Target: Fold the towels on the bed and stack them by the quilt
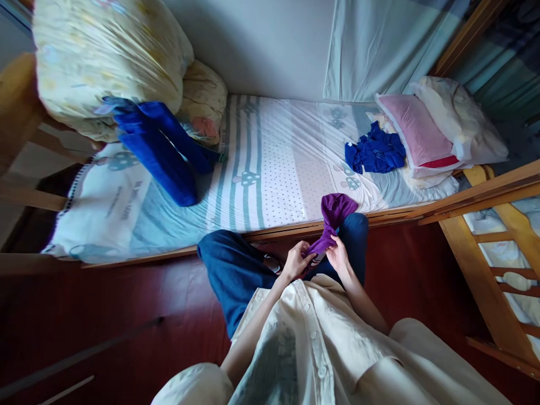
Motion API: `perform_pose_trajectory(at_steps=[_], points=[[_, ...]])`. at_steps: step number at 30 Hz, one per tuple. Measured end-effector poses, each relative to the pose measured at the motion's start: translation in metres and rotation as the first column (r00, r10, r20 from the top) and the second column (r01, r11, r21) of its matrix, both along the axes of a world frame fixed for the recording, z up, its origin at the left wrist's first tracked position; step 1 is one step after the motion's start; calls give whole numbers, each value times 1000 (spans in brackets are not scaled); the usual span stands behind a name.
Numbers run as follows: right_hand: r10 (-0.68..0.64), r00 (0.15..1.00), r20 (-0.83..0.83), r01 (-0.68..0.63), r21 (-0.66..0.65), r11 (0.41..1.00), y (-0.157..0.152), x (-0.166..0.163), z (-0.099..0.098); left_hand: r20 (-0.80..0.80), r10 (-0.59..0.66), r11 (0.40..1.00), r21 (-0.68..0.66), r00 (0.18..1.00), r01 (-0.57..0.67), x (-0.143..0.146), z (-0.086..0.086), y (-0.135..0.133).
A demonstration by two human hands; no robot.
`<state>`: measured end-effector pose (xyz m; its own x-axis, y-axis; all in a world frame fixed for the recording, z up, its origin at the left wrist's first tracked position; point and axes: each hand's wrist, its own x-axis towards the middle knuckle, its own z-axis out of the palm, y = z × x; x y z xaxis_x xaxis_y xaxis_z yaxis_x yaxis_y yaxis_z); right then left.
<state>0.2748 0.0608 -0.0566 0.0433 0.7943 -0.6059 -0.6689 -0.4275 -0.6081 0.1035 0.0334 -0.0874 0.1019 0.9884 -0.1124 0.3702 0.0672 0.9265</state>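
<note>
A purple cloth garment (336,212) lies over my knee, its upper part bunched up and its lower end drawn out into a narrow strip between my hands. My left hand (297,260) pinches that strip near its lower end. At the other side of the strip, the fingers of my right hand (336,254) are closed on the cloth just below the bunched part. Whether the garment is a sock, a sleeve or something else I cannot make out. Both hands are above my lap, close to the front edge of the bed.
Before me is a low bed with a patterned sheet (287,163). Folded blue trousers (156,149) lie at left beside a large yellow bundle (105,56). On the right are a crumpled blue garment (377,149) and a pink pillow (417,126). A wooden frame (476,281) stands right.
</note>
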Motion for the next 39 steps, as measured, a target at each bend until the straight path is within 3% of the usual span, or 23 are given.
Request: perform_pose_trajectory(at_steps=[8, 14, 19, 23, 26, 29, 31, 33, 35, 37, 39], points=[[-12, 1000, 25, 11, 44, 999, -2, -6, 9, 254, 112, 987, -137, 961, -79, -32, 44, 6], [1, 996, 93, -9, 87, 996, -2, -9, 14, 329, 44, 969, -245, 943, 40, -43, 74, 29], [75, 977, 199, -98, 105, 990, -4, -12, 14, 197, 65, 997, -60, 978, -54, -38, 97, 47], [231, 872, 431, -303, 104, 947, -6, -16, 10, -31, -174, 973, 146, 984, 176, -33, 126, 55], [262, 682, 683, -476, 142, 868, -6, -22, 18, -328, -347, 868, 243, 879, 434, -29, 151, 57], [-12, 503, 864, -522, 315, 793, -3, -27, 44, -633, -416, 701, 233, 652, 674, -31, 176, 57], [-145, 471, 870, -583, 430, 690, 0, -26, 70, -757, -382, 576, 254, 530, 777, -35, 192, 56], [-108, 506, 856, -681, 473, 559, 6, -23, 96, -813, -326, 457, 311, 482, 833, -42, 206, 56], [24, 529, 848, -776, 472, 418, 14, -19, 118, -835, -264, 351, 382, 482, 855, -50, 222, 55], [150, 495, 856, -849, 441, 290, 24, -14, 135, -846, -194, 268, 442, 497, 856, -60, 239, 53], [227, 435, 871, -896, 395, 202, 34, -10, 147, -848, -139, 219, 478, 512, 851, -70, 256, 50]])
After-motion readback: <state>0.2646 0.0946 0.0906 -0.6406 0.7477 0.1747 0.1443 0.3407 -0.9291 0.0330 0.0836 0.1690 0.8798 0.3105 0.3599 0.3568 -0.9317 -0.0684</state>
